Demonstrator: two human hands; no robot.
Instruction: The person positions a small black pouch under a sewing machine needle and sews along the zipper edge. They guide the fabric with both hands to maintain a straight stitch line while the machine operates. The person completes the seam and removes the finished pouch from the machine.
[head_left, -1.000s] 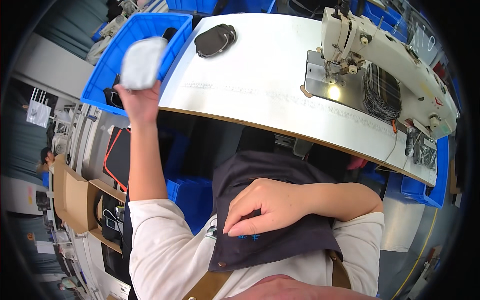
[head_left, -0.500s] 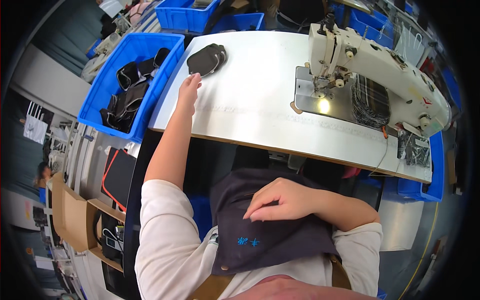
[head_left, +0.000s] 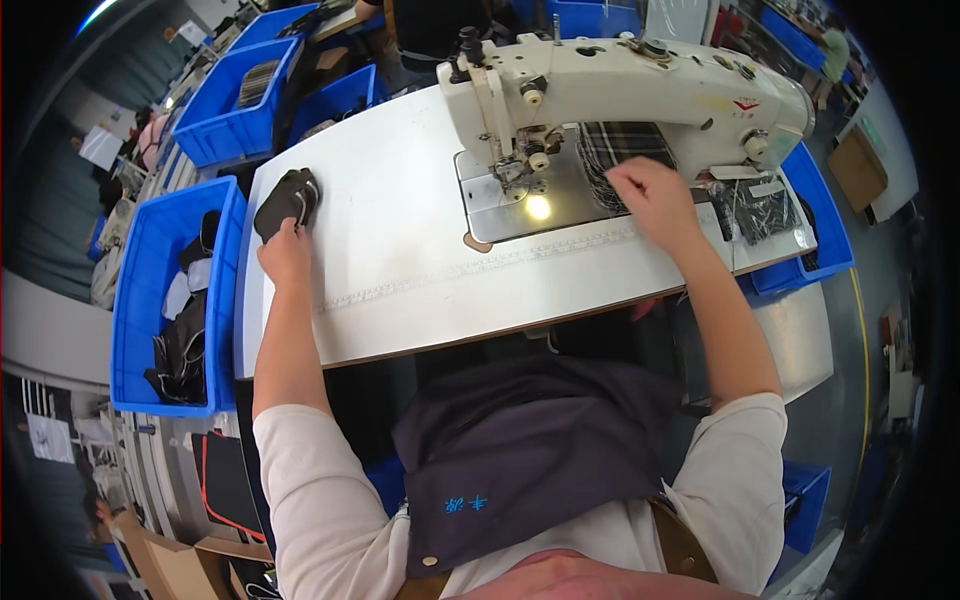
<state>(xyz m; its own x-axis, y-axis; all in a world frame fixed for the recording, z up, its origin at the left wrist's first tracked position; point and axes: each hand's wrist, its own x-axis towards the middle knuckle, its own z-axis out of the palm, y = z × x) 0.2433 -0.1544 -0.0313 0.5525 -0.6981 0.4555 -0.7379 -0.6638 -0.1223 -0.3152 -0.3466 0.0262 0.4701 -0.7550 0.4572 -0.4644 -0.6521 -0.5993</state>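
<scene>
At the left of the white sewing table lies a small stack of dark fabric pieces [head_left: 285, 200] with pale edging. My left hand [head_left: 287, 252] is closed on its near edge, thumb and fingers pinched together. By the sewing machine [head_left: 620, 80], a stack of dark plaid fabric pieces [head_left: 625, 145] with frayed-looking edges rests under the arm. My right hand [head_left: 655, 205] is at the near right side of this stack, fingers curled together. Whether anything is between those fingers is hidden. The machine's lamp lights the metal plate [head_left: 510, 215] below the needle.
A blue bin [head_left: 122, 330] of dark fabric pieces stands left of the table; more blue bins [head_left: 215, 130] are behind it. Clear plastic bags [head_left: 765, 215] lie at the table's right end. A printed ruler strip [head_left: 450, 275] runs along the near side. Another person [head_left: 435, 30] is beyond the table.
My right hand has gone from my lap up to the plaid stack. My left hand has closed on the dark stack's edge. The view has turned to the right.
</scene>
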